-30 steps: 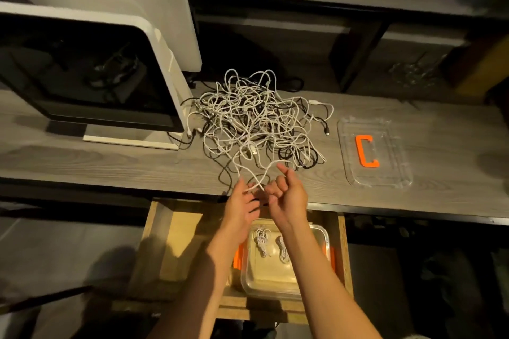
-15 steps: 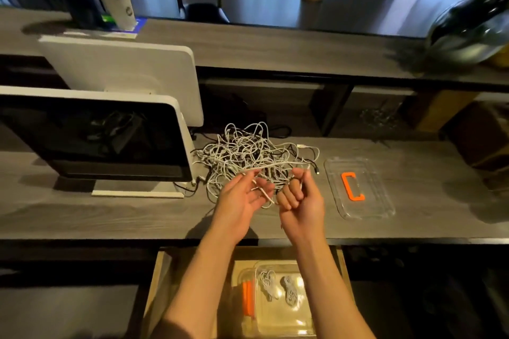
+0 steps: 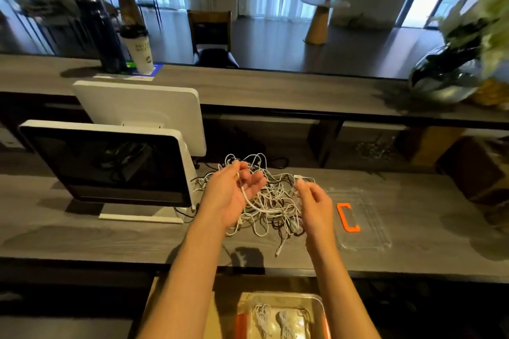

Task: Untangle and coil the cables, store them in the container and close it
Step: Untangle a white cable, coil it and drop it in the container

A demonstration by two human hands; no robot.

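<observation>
With the hands now spread apart and lifted, a white cable [image 3: 257,208] pulls free of the tangled pile [image 3: 264,192] mid-counter, draped across the relaxed left hand [image 3: 230,195] and pinched by the right hand [image 3: 314,201], while the near container [image 3: 281,314] holds two coils, its lid [image 3: 360,221] lying off to the right.
</observation>
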